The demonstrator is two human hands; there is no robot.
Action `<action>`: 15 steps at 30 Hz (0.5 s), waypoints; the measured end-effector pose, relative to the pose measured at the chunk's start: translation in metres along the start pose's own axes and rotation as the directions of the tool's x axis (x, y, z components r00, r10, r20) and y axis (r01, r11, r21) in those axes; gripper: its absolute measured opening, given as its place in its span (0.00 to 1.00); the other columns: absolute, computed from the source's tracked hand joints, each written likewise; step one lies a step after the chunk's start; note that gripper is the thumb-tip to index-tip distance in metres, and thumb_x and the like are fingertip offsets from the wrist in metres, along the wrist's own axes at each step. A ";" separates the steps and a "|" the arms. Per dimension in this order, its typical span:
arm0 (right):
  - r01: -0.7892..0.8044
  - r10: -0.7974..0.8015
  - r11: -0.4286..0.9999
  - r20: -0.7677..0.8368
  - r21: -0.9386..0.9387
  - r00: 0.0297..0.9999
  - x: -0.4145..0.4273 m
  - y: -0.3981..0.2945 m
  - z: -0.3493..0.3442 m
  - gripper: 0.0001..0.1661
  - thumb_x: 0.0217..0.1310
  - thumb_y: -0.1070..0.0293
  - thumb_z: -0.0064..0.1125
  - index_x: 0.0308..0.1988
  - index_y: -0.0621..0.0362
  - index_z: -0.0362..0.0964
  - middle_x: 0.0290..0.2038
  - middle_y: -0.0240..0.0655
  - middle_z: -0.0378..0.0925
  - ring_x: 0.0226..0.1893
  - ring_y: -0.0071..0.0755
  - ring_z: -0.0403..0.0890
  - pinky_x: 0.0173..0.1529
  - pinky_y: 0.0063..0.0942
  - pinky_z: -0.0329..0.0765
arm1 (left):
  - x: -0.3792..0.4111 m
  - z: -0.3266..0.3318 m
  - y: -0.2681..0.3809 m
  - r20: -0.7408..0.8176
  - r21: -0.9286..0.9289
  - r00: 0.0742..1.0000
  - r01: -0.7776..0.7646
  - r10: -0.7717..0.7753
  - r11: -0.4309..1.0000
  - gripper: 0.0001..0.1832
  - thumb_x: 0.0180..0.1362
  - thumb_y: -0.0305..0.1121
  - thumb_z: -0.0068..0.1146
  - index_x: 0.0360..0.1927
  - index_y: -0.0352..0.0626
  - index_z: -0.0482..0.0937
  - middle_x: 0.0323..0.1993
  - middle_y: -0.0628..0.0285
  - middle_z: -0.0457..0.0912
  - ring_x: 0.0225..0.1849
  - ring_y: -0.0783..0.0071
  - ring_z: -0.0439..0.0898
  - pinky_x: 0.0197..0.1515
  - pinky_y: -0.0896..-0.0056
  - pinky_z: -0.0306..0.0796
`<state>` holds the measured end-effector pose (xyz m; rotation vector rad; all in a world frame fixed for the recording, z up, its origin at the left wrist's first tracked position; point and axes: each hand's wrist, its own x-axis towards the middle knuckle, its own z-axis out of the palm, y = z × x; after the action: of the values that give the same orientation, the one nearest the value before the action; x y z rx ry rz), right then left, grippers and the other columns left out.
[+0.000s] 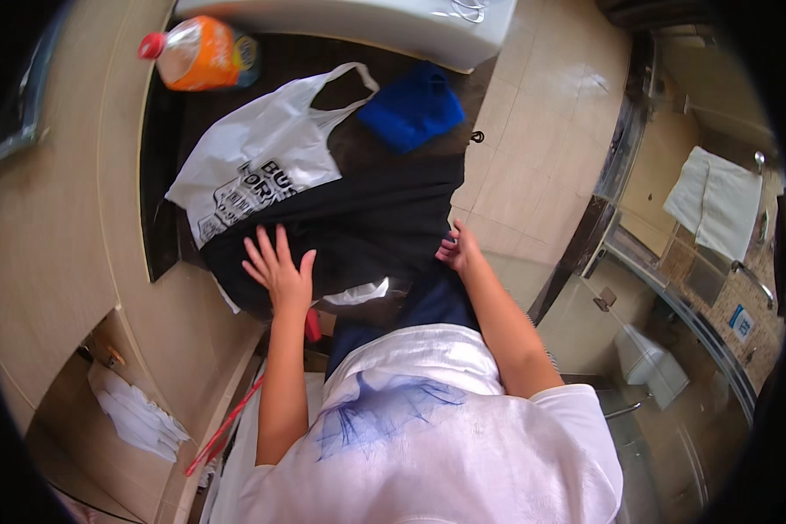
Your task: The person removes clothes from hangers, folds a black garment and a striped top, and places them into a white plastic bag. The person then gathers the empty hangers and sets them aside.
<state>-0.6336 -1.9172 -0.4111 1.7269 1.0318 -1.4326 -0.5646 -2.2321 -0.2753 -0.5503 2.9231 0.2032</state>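
Note:
Black fabric, seemingly a garment (367,223), lies spread over the near part of a dark countertop, partly on a white plastic bag (268,137) that bears writing. My left hand (278,272) rests flat on the left part of the black fabric, fingers spread. At the right edge of the fabric is my right hand (457,247), its fingers loosely curled and apart; whether it touches the cloth, I cannot tell. A folded blue cloth (412,108) lies beyond the black fabric, beside the bag's handles.
A bottle with an orange label and red cap (200,54) stands at the back left of the dark countertop (288,49). A white basin (367,23) borders its far side. To the right are a tiled floor (530,124), a glass partition and a white towel (717,200).

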 end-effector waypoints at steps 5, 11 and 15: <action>-0.266 0.072 0.918 0.536 0.294 0.841 0.052 0.003 0.030 0.33 0.59 0.47 0.58 0.55 0.59 0.66 0.52 0.44 0.75 0.53 0.44 0.74 0.58 0.45 0.70 | 0.005 -0.024 0.032 -0.268 0.050 0.960 -0.077 0.088 0.996 0.33 0.47 0.39 0.68 0.58 0.48 0.69 0.52 0.53 0.65 0.55 0.52 0.64 0.56 0.50 0.58; -0.370 0.012 0.832 0.652 0.414 0.758 0.087 0.007 0.041 0.24 0.61 0.57 0.57 0.51 0.61 0.71 0.51 0.42 0.76 0.53 0.43 0.75 0.59 0.44 0.70 | 0.009 -0.011 0.040 -0.144 -0.120 0.971 -0.208 0.191 0.971 0.23 0.51 0.26 0.61 0.51 0.39 0.69 0.41 0.51 0.72 0.44 0.51 0.69 0.48 0.54 0.64; -0.353 -0.181 0.747 0.684 0.563 0.706 0.111 0.017 0.026 0.22 0.61 0.63 0.56 0.51 0.66 0.71 0.50 0.47 0.76 0.49 0.43 0.78 0.58 0.42 0.73 | 0.013 -0.024 0.053 -0.053 -0.040 0.979 -0.197 0.195 0.980 0.24 0.51 0.27 0.58 0.53 0.39 0.68 0.45 0.50 0.71 0.47 0.50 0.68 0.51 0.53 0.63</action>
<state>-0.6211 -1.9303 -0.5245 1.3553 -0.0399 -2.3171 -0.5990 -2.1918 -0.2491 -0.2752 3.0259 0.2845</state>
